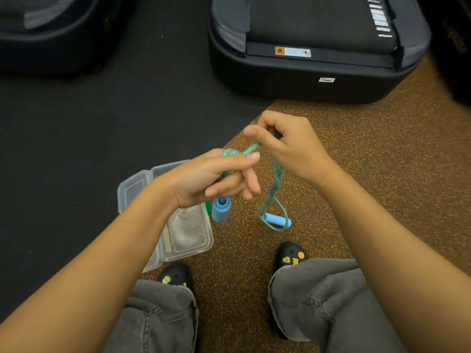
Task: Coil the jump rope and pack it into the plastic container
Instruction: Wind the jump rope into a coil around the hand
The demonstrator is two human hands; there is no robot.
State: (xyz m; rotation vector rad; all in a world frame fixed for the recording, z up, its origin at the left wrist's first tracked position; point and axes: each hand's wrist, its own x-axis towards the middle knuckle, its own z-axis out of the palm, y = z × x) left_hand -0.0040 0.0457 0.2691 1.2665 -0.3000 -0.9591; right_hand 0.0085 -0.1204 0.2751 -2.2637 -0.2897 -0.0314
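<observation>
1. A large black case (316,47) sits ahead on the floor; the open clear plastic container (188,233) lies under the left forearm.
2. The left hand (211,178) has rope turns wrapped round its half-curled fingers.
3. The right hand (288,143) pinches the jump rope (276,179); both blue handles dangle below the hands.

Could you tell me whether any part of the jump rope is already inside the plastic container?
No, the plastic container lies open with no rope in it, while the jump rope hangs between the left hand and right hand.
</observation>
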